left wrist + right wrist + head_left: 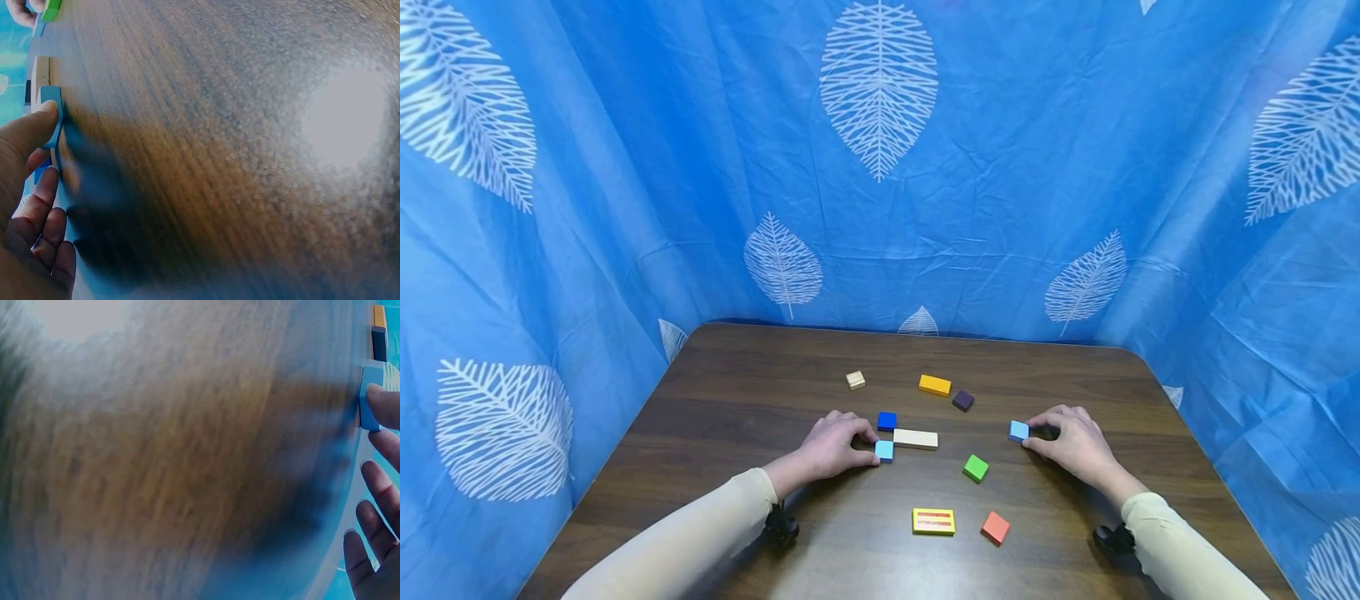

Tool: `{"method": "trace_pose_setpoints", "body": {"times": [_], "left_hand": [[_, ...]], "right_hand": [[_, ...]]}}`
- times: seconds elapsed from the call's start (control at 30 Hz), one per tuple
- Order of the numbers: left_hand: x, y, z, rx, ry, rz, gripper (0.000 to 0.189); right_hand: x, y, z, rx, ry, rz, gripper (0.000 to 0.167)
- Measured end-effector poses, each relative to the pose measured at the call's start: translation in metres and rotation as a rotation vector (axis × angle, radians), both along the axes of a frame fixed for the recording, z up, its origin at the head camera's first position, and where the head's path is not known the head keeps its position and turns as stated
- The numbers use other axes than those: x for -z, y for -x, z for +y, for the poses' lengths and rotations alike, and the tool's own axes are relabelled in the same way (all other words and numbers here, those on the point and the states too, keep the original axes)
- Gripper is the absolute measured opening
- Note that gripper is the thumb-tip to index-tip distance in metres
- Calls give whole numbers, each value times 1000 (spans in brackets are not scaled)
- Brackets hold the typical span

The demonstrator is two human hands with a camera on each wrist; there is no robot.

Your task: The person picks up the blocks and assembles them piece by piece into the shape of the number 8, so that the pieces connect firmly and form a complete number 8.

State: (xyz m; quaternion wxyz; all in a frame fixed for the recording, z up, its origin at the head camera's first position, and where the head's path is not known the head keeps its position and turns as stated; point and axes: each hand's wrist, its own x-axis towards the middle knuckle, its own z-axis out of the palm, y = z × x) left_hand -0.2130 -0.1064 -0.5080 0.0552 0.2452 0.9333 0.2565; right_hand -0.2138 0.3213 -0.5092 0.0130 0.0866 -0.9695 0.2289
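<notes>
Between thumb and fingers my left hand pinches a light blue block on the table. That block sits at the near left end of a long cream block, and a dark blue block lies just behind. Over on the right, my right hand pinches another blue block by its right side. In the left wrist view the left thumb presses the light blue block. The right wrist view shows the right thumb on its blue block, other fingers spread below.
Between the hands lies a green block. Nearer are a yellow block with red stripes and a red-orange block. Farther back lie an orange block, a dark purple block and a small beige block. A blue curtain hangs behind the table.
</notes>
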Motion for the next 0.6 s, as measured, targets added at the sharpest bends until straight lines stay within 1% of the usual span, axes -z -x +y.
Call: {"method": "trace_pose_setpoints", "body": {"times": [0.33, 0.6], "left_hand": [[0, 0, 0, 0, -4, 3, 23], [-1, 0, 0, 2, -6, 3, 22]], "right_hand": [[-1, 4, -9, -7, 27, -15, 35], [-3, 6, -24, -35, 69, -12, 33]]}}
